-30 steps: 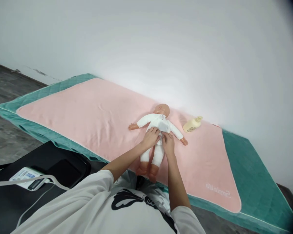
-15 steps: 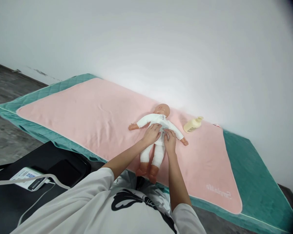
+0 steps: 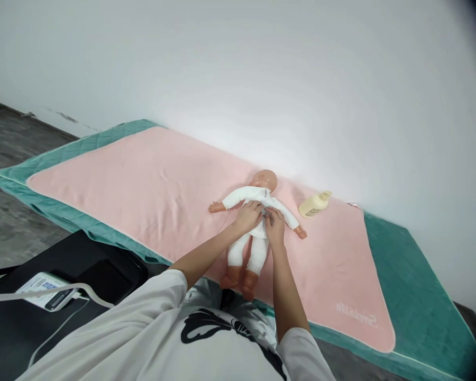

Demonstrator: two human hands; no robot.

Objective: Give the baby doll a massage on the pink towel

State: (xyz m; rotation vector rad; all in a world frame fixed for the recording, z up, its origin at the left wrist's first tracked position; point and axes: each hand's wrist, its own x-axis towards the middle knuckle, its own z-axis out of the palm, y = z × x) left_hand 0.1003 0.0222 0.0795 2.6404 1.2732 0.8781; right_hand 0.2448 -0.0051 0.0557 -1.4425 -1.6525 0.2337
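A baby doll (image 3: 265,180) lies on its back with its arms spread and its feet toward me. It wears a white long-sleeved shirt (image 3: 241,196) and white trousers (image 3: 257,254). My left hand (image 3: 249,217) rests on the chest from the left, its fingers closed on the shirt front. From the right, my right hand (image 3: 275,225) pinches the shirt front too, with the fingertips of both hands almost meeting at the middle. What lies right under the fingertips is hidden.
A cream pump bottle (image 3: 315,204) lies right of the doll on a pink blanket (image 3: 143,180). Under that is a green quilted pad (image 3: 412,275). A white wall (image 3: 262,79) stands behind. At lower left, a black surface (image 3: 8,323) holds a white device (image 3: 47,291) with a cable.
My fingertips have drawn closer together at the middle of the shirt front. The doll and bottle lie as before; the view has shifted very slightly.
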